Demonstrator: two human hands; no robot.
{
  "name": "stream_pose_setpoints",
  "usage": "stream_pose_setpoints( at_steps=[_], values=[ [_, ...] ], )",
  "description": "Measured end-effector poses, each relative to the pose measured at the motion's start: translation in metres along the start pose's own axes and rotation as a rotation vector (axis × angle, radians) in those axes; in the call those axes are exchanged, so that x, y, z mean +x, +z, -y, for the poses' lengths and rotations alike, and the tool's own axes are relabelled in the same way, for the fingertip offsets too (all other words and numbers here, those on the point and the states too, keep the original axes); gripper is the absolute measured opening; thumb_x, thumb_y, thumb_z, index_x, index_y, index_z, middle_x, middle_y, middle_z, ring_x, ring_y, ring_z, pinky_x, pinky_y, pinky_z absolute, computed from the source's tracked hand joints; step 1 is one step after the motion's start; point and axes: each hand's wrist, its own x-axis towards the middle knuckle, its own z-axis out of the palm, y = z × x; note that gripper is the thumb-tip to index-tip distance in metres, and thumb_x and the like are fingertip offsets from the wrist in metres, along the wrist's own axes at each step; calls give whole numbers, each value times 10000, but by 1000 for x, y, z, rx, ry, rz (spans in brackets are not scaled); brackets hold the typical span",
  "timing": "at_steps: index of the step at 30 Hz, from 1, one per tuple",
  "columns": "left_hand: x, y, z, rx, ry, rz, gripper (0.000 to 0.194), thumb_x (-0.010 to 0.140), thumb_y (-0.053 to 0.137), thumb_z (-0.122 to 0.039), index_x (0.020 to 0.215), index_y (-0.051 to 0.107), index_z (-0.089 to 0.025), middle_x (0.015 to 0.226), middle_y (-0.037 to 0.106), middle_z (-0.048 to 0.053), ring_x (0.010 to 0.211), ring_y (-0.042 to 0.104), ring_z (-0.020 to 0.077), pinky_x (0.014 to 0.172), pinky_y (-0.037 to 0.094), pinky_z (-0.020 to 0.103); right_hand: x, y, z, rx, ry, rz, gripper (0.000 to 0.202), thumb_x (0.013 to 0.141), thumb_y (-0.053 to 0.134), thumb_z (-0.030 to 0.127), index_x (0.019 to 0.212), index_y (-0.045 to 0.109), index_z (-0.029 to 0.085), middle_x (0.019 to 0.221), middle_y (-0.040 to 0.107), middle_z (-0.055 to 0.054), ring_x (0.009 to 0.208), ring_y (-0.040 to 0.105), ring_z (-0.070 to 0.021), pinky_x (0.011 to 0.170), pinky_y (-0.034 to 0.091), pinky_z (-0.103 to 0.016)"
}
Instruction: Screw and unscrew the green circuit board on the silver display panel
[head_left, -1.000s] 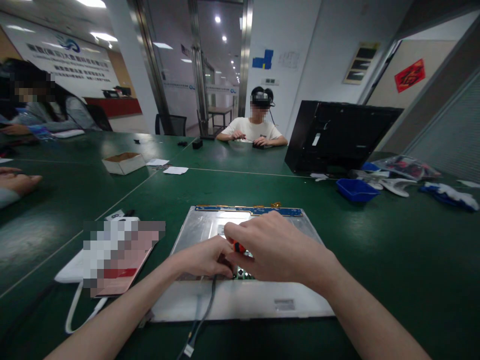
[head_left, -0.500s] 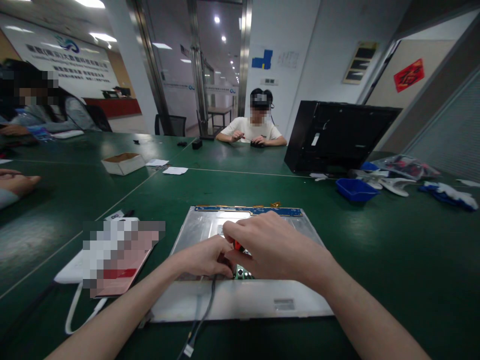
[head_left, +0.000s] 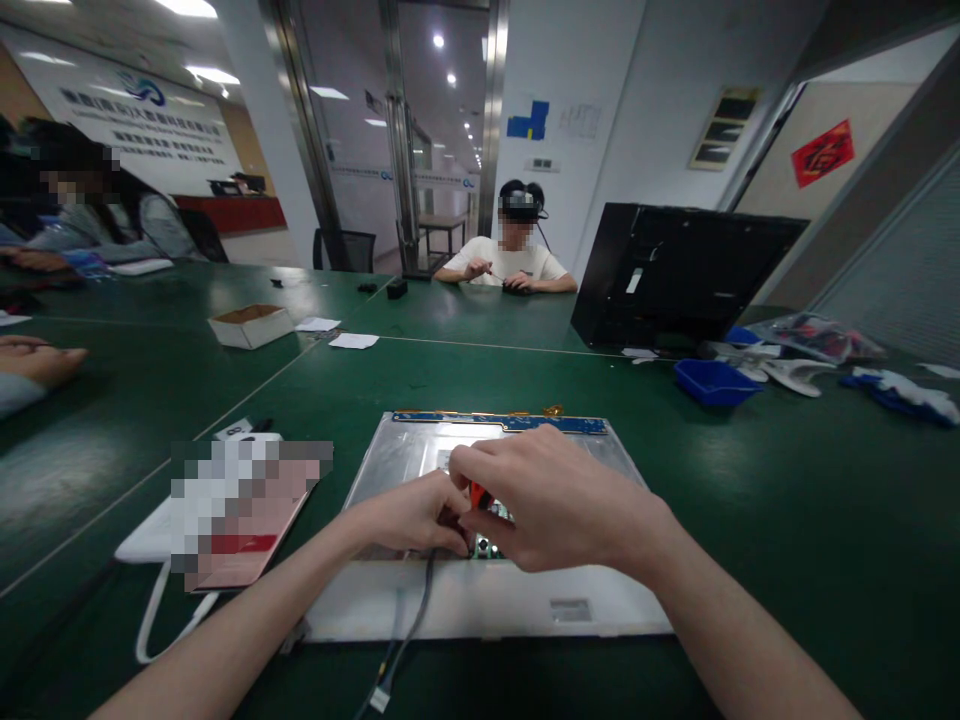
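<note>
- A thin grey cable point(head_left: 425, 600) is trailing across the near side of a flat, rectangular silver-and-white panel point(head_left: 510, 605), which is lying toward the near edge of the green surface point(head_left: 750, 520).
- The left hand point(head_left: 424, 515) is curling beside a small green circuit board point(head_left: 484, 547) on the panel; whether its grip is holding anything, I cannot tell.
- The right hand point(head_left: 517, 490) is keeping its grip closed around a red-and-black tool handle point(head_left: 478, 495) above the panel.
- A blue plastic tray point(head_left: 716, 383) is sitting toward the surface's right edge.
- A person in a cream shirt point(head_left: 495, 255) is sitting at the far edge.
</note>
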Motion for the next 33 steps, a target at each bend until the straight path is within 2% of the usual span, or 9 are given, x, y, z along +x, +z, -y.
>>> stream_pose_setpoints(
  at_steps=[4, 10, 20, 28, 33],
  values=[
    [1, 1, 2, 13, -12, 22, 129, 752, 665, -211, 857, 701, -145, 830, 681, 33, 810, 598, 202, 722, 472, 281, 1, 0, 1, -24, 22, -6, 110, 873, 448, 277, 876, 510, 186, 783, 651, -24, 615, 527, -133, 499, 215, -276],
    [1, 1, -1, -3, -27, -10, 156, 746, 679, -204, 892, 700, -151, 895, 687, 40, 860, 610, 212, 714, 487, 271, 3, 2, 1, -50, 26, 10, 110, 877, 463, 285, 888, 508, 185, 783, 657, -36, 627, 538, -133, 505, 216, -273],
    [1, -1, -3, -45, -7, 28, 88, 736, 682, -170, 821, 701, -155, 744, 671, 14, 695, 605, 160, 639, 477, 246, -1, -4, -1, -37, 38, -16, 117, 879, 475, 301, 876, 516, 192, 758, 651, -22, 607, 518, -123, 511, 205, -270],
    [1, -3, -9, -45, -28, 23, 96, 713, 687, -133, 805, 704, -155, 784, 670, 17, 728, 598, 157, 659, 468, 237, -3, -8, -3, -44, 65, -21, 112, 867, 499, 306, 872, 519, 196, 732, 647, -9, 588, 507, -118, 501, 202, -268],
    [2, -3, -9, -42, -24, 36, 92, 719, 689, -143, 805, 712, -168, 763, 654, 9, 690, 583, 140, 605, 447, 216, -4, -12, -4, -50, 71, -12, 105, 869, 506, 299, 863, 521, 196, 712, 631, 0, 563, 477, -106, 492, 201, -264]
  ],
)
